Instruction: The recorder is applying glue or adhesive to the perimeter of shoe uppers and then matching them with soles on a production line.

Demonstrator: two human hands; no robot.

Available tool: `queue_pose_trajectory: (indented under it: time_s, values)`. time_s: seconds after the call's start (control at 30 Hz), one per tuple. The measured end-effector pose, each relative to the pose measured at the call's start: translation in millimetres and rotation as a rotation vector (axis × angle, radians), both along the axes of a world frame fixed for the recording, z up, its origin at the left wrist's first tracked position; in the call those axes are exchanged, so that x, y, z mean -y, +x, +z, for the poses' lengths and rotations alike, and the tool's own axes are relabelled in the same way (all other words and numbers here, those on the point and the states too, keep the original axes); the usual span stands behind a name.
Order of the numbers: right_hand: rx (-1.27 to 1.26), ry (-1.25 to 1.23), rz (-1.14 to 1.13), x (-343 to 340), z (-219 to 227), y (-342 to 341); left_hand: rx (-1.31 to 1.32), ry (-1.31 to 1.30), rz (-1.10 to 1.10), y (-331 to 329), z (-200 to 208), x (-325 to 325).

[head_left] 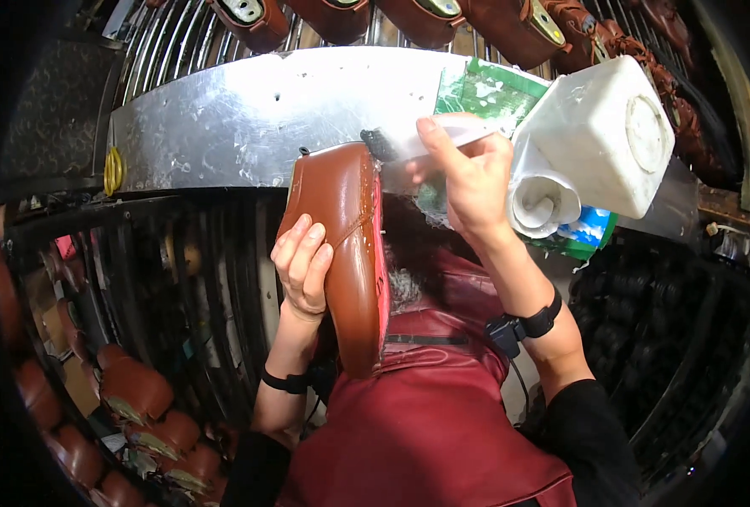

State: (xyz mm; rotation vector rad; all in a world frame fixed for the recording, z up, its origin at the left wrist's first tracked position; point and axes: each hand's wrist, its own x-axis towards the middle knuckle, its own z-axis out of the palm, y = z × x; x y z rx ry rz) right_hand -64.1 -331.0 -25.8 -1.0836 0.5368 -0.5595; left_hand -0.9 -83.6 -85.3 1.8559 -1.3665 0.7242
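My left hand [301, 264] grips a brown leather shoe upper [341, 228] from its left side. The shoe is turned on its side with its toe toward me, and a pinkish-red strip runs along its right edge, where the sole side faces. In my right hand [476, 173] is a white-handled brush [455, 131], slightly blurred. Its dark bristles [376, 144] are by the shoe's far right end; whether they touch it I cannot tell. Right of that hand, a tilted white plastic container [599, 127] has its round mouth [545, 203] toward me, with something white inside.
A metal bench top [248, 114] spans the far side. Green sheeting [501, 89] lies under the container. Several brown shoes [332, 17] stand on a rod rack behind; more brown shoes [138, 389] fill the lower left. Dark racks [658, 329] stand at right. A dark red apron [425, 431] covers my lap.
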Motion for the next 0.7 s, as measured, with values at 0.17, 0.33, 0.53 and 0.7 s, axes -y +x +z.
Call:
queue_pose_trajectory:
  time_s: [0.17, 0.33, 0.53, 0.7]
  values:
    - [-0.043, 0.039, 0.222, -10, 23, -45, -0.006, -0.007, -0.013, 2, 2, 0]
    - [0.294, -0.649, 0.373, -45, 53, -111, -0.039, -0.029, -0.009, 1, 8, 8]
    - [0.304, -0.79, 0.585, -77, 86, -163, -0.057, 0.003, 0.017, -4, 20, 11]
    - [-0.031, -0.234, 0.246, -59, 94, -147, -0.04, 0.046, 0.061, -9, 34, 20]
